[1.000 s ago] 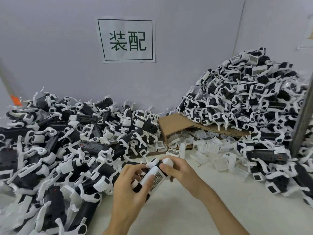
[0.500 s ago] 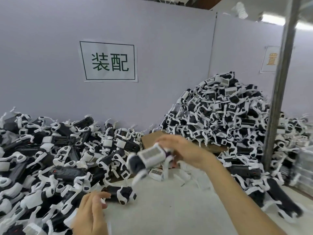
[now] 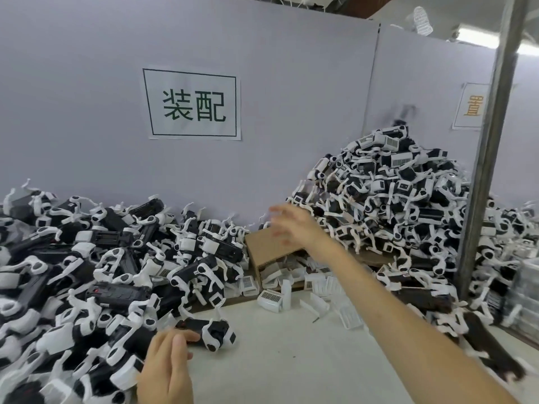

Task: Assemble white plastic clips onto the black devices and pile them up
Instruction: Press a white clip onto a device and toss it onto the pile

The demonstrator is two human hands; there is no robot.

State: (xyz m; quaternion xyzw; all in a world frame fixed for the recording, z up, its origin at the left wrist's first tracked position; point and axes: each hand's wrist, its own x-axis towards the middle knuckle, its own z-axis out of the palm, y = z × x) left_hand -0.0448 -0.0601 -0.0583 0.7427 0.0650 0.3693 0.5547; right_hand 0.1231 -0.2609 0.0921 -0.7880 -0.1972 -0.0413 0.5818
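Released since half a second ago, the assembled device is now a dark blur in the air above the right pile. The right grip is wide, fingers spread, holding nothing. The left pile covers the left side of the tabletop. A cardboard box lies between the piles, with loose clips before it. The left grip rests nearly straight fingers on a lone device on the tabletop.
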